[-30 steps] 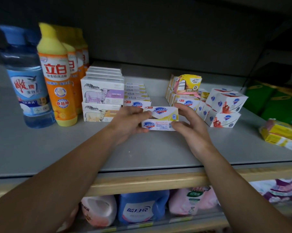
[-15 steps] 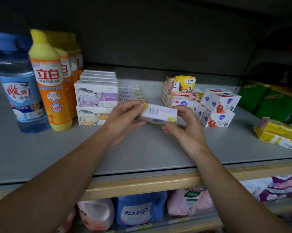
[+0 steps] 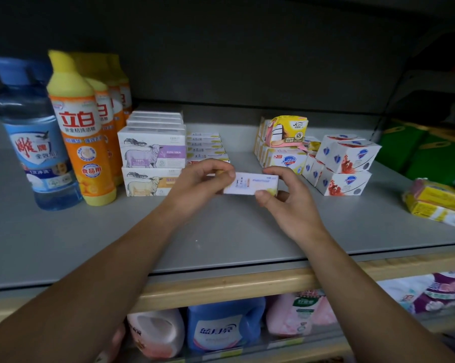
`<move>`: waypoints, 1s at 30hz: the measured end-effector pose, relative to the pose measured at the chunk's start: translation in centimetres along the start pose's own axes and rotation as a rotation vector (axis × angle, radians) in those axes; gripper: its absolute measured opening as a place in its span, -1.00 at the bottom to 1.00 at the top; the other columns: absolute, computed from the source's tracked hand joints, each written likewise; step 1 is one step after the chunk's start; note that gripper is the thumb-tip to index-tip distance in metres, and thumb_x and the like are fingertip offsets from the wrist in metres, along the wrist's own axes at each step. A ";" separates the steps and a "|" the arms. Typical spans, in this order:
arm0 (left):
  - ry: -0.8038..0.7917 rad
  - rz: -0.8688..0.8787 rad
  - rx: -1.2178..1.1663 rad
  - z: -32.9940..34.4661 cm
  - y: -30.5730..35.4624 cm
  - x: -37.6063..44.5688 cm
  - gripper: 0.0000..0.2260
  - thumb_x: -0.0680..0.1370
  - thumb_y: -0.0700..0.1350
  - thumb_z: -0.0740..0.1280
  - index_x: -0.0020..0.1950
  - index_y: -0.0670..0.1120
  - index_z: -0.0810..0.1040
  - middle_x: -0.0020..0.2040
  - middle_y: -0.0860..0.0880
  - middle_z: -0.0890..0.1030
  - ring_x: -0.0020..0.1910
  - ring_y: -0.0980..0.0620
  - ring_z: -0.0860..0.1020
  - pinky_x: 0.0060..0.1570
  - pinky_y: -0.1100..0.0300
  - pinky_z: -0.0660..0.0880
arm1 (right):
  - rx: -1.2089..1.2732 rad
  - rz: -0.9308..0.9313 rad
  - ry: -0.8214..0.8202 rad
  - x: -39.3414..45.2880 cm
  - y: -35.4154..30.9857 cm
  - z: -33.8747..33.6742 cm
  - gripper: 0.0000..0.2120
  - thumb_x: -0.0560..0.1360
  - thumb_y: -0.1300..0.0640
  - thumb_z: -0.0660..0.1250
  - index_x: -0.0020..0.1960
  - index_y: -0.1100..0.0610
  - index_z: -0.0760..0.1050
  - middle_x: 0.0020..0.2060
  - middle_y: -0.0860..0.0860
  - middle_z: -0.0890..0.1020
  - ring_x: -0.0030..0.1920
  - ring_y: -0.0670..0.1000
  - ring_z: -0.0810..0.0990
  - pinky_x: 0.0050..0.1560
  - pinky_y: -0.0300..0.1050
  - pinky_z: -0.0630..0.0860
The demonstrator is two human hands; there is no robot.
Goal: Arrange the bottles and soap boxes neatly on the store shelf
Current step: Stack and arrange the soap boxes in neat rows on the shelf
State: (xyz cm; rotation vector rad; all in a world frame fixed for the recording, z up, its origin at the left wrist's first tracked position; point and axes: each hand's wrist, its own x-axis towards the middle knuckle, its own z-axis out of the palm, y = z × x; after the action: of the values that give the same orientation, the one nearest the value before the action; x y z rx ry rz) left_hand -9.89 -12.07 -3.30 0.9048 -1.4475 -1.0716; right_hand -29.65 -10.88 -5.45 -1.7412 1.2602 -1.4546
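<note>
Both hands hold a small white and yellow soap box [image 3: 250,183] above the grey shelf [image 3: 221,231]. My left hand [image 3: 200,183] grips its left end, my right hand [image 3: 284,200] its right end. Behind it lies a row of similar flat soap boxes [image 3: 205,146]. Left of those stand stacked sheep-print soap boxes [image 3: 151,161]. Orange dish-soap bottles [image 3: 82,137] and a blue bottle [image 3: 35,137] stand at the far left. White soap boxes with blue shields [image 3: 344,163] are piled loosely at the right.
A yellow-pink packet [image 3: 286,131] lies on top of boxes [image 3: 286,159] at the back right. Yellow wrapped packs [image 3: 438,200] sit at the right edge, green packs [image 3: 417,155] behind them. Detergent jugs [image 3: 221,326] fill the lower shelf under the wooden rim [image 3: 234,284].
Both hands lifted the soap box off the shelf and turned it, so another face now shows. The view shifted slightly.
</note>
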 end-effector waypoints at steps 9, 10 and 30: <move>-0.036 0.330 0.794 0.7 -0.8 -0.7 -0.65 0.43 -0.02 0.51 0.19 -0.03 0.60 0.00 0.04 0.65 -0.02 0.05 0.60 0.01 0.16 0.51 | -0.093 0.055 -0.057 0.2 0.2 0.3 -0.87 0.50 0.06 0.42 0.03 0.01 0.55 -0.10 -0.05 0.65 -0.33 -0.11 0.55 -0.23 -0.15 0.49; -0.039 0.361 0.874 0.8 -0.7 -0.7 -0.65 0.45 0.00 0.49 0.21 -0.04 0.60 0.02 0.00 0.65 0.00 0.01 0.60 0.02 0.12 0.50 | -0.096 0.070 -0.065 0.2 0.1 0.3 -0.85 0.51 0.03 0.41 0.06 0.00 0.55 -0.07 -0.06 0.65 -0.32 -0.12 0.56 -0.22 -0.15 0.50; 0.131 0.348 1.612 1.3 -1.9 1.5 -0.52 0.50 -0.22 0.24 0.44 -0.05 0.41 0.39 -0.12 0.44 0.29 -0.22 0.40 0.29 -0.06 0.37 | -0.886 0.034 -0.317 -0.2 1.8 -3.4 -0.50 0.56 -0.26 0.12 0.33 0.03 0.45 0.30 -0.01 0.48 0.36 0.08 0.37 0.33 -0.04 0.35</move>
State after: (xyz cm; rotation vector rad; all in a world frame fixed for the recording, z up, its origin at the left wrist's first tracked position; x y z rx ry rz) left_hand -11.42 -13.90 -4.69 1.6046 -2.1344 0.6618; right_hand -33.42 -10.93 -6.11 -2.3383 1.8831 -0.5450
